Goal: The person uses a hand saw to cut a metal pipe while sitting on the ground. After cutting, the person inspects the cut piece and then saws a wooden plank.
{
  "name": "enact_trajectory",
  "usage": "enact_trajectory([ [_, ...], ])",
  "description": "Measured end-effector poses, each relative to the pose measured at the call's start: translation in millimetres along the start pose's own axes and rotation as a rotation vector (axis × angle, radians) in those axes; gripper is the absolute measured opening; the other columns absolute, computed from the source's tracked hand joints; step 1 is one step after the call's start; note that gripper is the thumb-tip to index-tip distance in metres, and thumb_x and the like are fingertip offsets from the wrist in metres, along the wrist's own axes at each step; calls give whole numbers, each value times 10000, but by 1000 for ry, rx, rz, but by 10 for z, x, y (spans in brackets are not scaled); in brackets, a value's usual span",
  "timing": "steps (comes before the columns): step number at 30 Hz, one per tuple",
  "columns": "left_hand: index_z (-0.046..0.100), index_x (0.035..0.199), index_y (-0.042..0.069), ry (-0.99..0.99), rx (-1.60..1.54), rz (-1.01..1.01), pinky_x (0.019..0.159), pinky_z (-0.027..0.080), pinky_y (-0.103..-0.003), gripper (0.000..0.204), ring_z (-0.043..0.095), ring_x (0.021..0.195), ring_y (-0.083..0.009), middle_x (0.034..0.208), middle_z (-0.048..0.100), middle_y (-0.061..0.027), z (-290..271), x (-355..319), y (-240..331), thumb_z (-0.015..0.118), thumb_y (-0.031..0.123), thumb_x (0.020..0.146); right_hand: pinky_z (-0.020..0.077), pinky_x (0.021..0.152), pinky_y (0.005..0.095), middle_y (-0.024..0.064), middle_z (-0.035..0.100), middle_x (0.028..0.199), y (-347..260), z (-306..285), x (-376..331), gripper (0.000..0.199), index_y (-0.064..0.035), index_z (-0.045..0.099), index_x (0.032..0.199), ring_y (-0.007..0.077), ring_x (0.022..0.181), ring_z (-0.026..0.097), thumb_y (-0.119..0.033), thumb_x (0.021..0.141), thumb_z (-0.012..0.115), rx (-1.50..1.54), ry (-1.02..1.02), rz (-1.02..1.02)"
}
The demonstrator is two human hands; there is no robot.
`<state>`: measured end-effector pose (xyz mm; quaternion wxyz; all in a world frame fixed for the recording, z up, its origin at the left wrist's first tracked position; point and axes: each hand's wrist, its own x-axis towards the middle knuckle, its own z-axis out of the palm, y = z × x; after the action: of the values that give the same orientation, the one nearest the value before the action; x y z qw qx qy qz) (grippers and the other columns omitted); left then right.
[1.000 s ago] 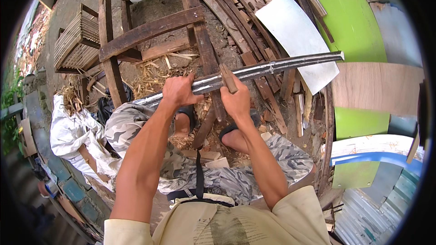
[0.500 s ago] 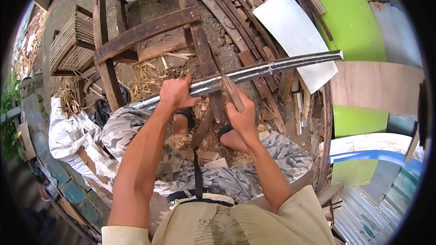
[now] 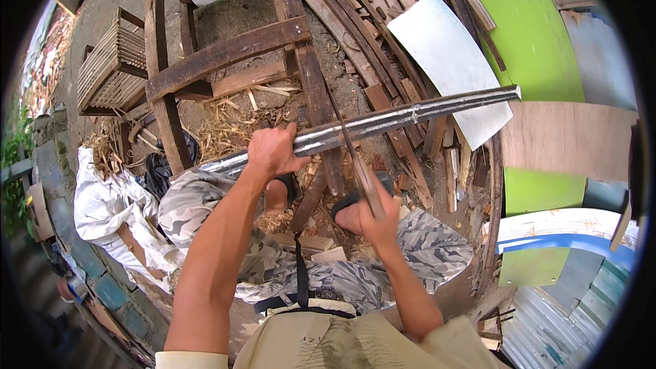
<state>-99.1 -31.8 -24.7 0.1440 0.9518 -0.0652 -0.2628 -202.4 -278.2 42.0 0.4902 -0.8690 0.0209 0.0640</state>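
Note:
A long dark bar (image 3: 465, 100) streaked with white lies slantwise in front of me, over the wooden frame's near leg (image 3: 317, 92). My left hand (image 3: 272, 153) is closed over the bar left of that leg, thumb toward me. My right hand (image 3: 380, 221) grips the wooden handle of a handsaw (image 3: 365, 182), a little blurred. The saw's thin blade is seen nearly edge-on and crosses the bar just right of the leg. How deep it sits in the bar I cannot tell.
The dark wooden frame (image 3: 225, 57) stands ahead, with a slatted rack (image 3: 113, 72) to its left. Wood strips (image 3: 355, 34) are piled at the far right beside a white sheet (image 3: 444, 55) and green panels (image 3: 526, 27). White sacking (image 3: 109, 195) lies left of my knee.
My right hand has drawn the saw back toward my body, so more of the blade shows on my side of the bar. My left hand keeps its hold; the whole view has shifted slightly.

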Motion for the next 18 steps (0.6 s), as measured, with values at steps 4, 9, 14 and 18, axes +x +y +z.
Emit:
enact_trajectory([
  [4,636,924,29,139,-36,57,649,550,-486,601,690,678,-386,714,691,-197,102,16,-98,760,550,651,543,711,379,237,703,885,136,475,682,558,-13,563,1413,324,758,711,-76,858,560,-20,41,38],
  [9,632,936,22,109,-56,29,649,549,-486,594,691,677,-382,708,688,-192,66,-22,-129,770,527,656,563,813,336,235,736,1054,-251,-455,-874,579,73,555,1400,276,905,755,41,822,559,-63,-40,10],
  [14,641,1001,31,69,-38,40,679,567,-471,618,709,715,-381,773,712,-200,84,-30,-45,759,549,685,568,792,339,247,732,1102,-364,-792,-1047,579,90,557,1390,250,903,748,71,812,531,-178,-125,46],
  [18,648,1025,37,20,-46,32,712,572,-470,634,719,755,-389,809,726,-199,19,-2,30,766,558,684,540,754,368,215,733,1012,29,255,555,539,6,579,1397,262,809,698,-40,860,572,130,-27,147],
])
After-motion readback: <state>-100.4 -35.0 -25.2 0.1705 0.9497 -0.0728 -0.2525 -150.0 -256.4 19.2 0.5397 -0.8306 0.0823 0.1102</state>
